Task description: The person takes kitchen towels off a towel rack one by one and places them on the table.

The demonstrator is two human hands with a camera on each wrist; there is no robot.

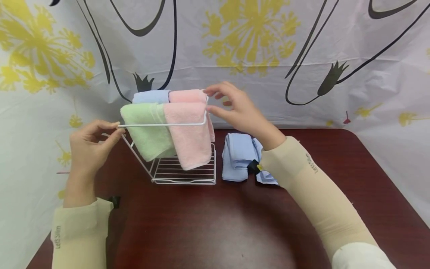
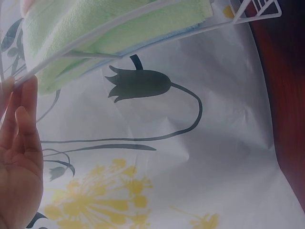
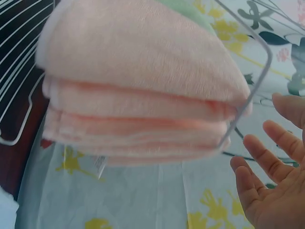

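A white wire rack [image 1: 183, 183] stands on the table. Over its top hang a green towel [image 1: 146, 127] and a pink towel [image 1: 188, 138] in front, with a blue towel [image 1: 151, 96] and another pink towel [image 1: 186, 96] behind. My left hand [image 1: 89, 147] pinches the top front-left corner of the rack between thumb and fingers. At the opposite upper end, my right hand [image 1: 240, 108] is beside the rack's right side. In the right wrist view its fingers [image 3: 271, 157] are spread, with a gap between them and the wire.
Folded blue cloths [image 1: 236, 157] lie on the dark red table [image 1: 215, 224], right of the rack, with a small black object [image 1: 253, 167] against them. A patterned white curtain [image 1: 188, 48] hangs behind. Another black item [image 1: 115, 201] is by the left sleeve.
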